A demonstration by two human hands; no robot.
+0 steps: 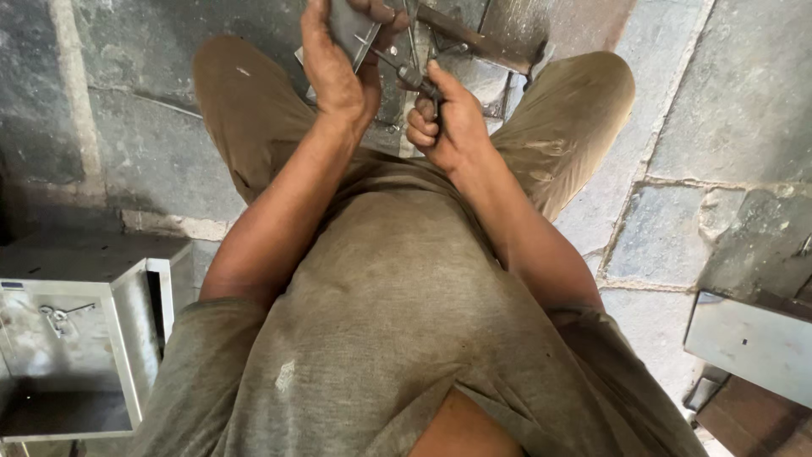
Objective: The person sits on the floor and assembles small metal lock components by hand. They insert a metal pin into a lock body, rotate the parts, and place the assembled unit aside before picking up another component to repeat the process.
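A grey metal piece (351,30) is clamped in the left hand (338,72); beside it, pliers (406,72) gripped by the fisted right hand (448,123) could slip and pinch fingers

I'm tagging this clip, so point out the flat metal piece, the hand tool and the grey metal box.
flat metal piece (348,30), head view, its bare grey face.
hand tool (412,76), head view, its metal shaft above the fist.
grey metal box (127,334), head view, its front wall edge.
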